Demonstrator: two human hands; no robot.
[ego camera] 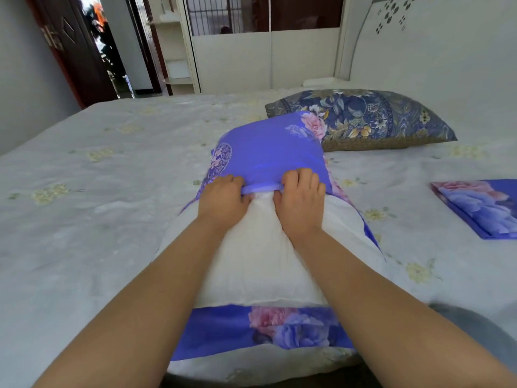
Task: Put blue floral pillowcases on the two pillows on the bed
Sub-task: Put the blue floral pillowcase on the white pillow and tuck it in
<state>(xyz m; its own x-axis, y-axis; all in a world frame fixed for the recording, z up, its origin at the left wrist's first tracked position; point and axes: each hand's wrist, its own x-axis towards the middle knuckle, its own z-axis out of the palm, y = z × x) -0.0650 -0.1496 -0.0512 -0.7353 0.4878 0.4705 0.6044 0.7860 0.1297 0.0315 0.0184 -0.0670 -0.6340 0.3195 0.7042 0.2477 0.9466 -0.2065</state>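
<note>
Since the white pillow (260, 253) lies lengthwise away from the person, near end by the bed edge and far end toward the headboard, the case has to travel back along that long axis, toward the body. A strip of the case's lower layer (263, 331) shows flat under the near end, so the bottom already reaches the full length (top layer is what lags). About the near half of the pillow is bare. Left hand (223, 197) and right hand (300, 197) sit side by side at mid-length, both clenched on the bunched hem of the blue floral pillowcase (268, 155), knuckles up, roughly equal reach, neither nearer. Hem runs crosswise between them, touching the pillow top. Far half is inside the case. Judgement: next move is a straight pull of the hem toward the near end; uneven pull would skew it. To the right on the bed sheet (84, 219), well apart, a second folded pillowcase (475, 208). Beyond, near the headboard, the second pillow (363, 119) sits in a darker floral cover.
</note>
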